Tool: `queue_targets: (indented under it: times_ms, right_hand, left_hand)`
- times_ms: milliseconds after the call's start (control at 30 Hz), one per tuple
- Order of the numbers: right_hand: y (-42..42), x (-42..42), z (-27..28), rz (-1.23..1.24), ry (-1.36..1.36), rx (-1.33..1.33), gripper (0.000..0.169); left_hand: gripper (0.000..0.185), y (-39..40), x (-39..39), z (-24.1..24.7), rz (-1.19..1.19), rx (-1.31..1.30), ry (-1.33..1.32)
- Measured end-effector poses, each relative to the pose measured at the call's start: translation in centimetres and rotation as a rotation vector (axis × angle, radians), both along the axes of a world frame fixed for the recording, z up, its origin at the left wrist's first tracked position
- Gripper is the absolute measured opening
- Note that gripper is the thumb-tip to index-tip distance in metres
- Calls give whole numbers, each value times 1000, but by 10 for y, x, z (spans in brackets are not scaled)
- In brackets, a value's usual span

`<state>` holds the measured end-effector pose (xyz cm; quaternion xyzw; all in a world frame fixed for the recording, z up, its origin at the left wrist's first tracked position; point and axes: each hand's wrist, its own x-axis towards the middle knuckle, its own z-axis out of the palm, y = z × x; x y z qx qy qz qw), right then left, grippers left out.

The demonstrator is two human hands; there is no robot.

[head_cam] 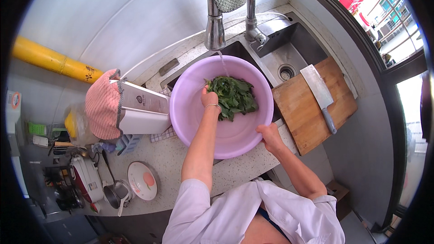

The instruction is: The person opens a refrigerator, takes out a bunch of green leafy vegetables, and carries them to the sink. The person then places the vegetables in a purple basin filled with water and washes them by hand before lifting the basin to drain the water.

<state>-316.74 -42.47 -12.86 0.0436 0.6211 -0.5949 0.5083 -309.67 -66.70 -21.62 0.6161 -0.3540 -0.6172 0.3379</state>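
Observation:
A round lilac plastic basin sits over the left sink bowl, and leafy greens lie heaped in it. My left hand reaches into the basin at the left edge of the leaves. Some of its fingers are hidden, so I cannot tell whether they grip the greens. My right hand grips the basin's rim at its lower right. A thin stream of water falls into the basin from the metal faucet above.
A cleaver lies on the wooden cutting board, which overlaps the right sink bowl. Left of the basin stands a white appliance under a pink cloth. Nearby are a patterned bowl and a rice cooker.

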Motion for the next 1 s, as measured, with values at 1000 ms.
queue_targets:
  times_ms: [1000]
  right_hand:
    - [-12, -14, -28, -40, 101, -27, 32]
  left_hand:
    - [57, 1, -40, -8, -289, -148, -51]
